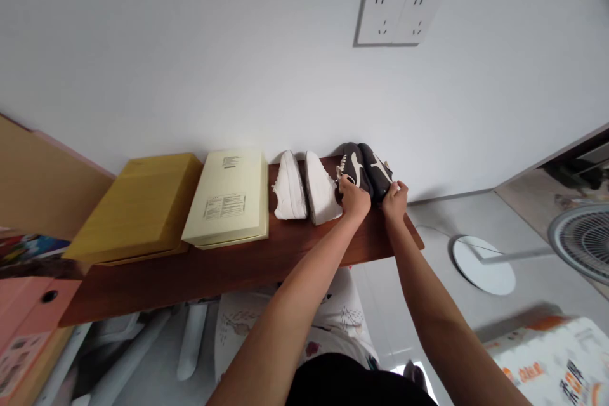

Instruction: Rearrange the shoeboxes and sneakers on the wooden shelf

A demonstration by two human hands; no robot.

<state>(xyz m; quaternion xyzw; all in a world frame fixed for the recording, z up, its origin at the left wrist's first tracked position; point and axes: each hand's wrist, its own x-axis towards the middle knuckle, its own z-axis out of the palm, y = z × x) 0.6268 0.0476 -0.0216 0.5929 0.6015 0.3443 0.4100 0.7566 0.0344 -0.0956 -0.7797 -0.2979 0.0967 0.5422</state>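
A pair of dark sneakers with white stripes stands at the right end of a brown wooden shelf (200, 273), toes to the wall. My left hand (354, 195) is closed on the heel of the left dark sneaker (353, 165). My right hand (396, 198) is closed on the heel of the right dark sneaker (377, 168). Just left of them sits a pair of white sneakers (304, 190), side by side against the wall.
A cream shoe box (231, 196) and a yellow shoe box (140, 206) lie on the shelf's left part. A wall socket (397, 14) is above. A fan (578, 244) and its round base (483, 264) stand on the floor at right. Pink drawers (28, 323) are at left.
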